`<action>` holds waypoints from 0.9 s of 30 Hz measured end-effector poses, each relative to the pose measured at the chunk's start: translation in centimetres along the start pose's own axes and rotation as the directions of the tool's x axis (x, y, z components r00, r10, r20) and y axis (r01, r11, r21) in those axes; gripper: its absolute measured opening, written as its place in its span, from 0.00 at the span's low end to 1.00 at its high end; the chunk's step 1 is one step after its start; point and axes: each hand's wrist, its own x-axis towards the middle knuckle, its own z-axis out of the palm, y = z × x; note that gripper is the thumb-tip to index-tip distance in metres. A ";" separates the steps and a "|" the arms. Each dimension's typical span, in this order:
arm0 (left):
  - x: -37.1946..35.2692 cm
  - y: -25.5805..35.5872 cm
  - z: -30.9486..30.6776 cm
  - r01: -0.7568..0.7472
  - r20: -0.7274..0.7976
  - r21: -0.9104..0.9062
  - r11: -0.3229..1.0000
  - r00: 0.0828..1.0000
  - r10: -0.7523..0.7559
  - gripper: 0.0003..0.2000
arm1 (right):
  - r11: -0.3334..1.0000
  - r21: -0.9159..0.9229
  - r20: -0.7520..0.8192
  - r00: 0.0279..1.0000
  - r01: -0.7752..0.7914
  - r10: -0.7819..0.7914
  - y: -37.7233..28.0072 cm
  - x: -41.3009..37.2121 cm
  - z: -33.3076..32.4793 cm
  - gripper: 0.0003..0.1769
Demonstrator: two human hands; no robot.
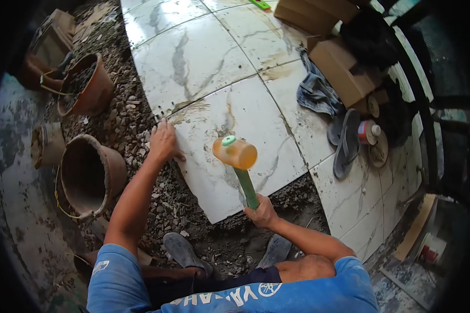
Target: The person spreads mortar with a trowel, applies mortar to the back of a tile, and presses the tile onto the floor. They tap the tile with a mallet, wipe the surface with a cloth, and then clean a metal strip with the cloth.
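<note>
My right hand (261,211) grips the green handle of a mallet (235,152), whose orange head is over a white marbled tile (261,125). The tile lies beside other laid tiles (193,55), its near edge over dark mortar and gravel. At the tile's left edge, my left hand (164,142) rests with its fingers apart, the fingertips near the corner and the thumb on the tile. Whether the mallet's head touches the tile cannot be told.
Buckets (91,175) stand on the left, one holding dark material (91,86). Gravel (125,117) runs between them and the tiles. At right are cardboard boxes (342,68), denim cloth (318,91), sandals (345,143) and a bottle (368,132). Another person's arm (34,73) shows upper left.
</note>
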 end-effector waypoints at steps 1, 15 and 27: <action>0.1 -0.1 -0.1 0.011 0.034 0.010 1.000 0.999 -0.011 0.64 | 1.000 -0.029 0.023 1.000 -0.007 0.008 1.2 -0.6 -0.5 0.15; 0.2 -0.2 0.5 -0.022 0.039 0.088 0.996 0.999 0.018 0.65 | 0.867 -0.494 -0.088 0.996 -0.067 0.027 8.3 -4.8 -7.0 0.14; -0.2 0.3 -0.1 -0.021 0.086 0.185 0.983 0.996 0.005 0.64 | 0.696 -0.714 -0.134 0.960 0.079 -0.246 10.8 -7.1 -8.7 0.07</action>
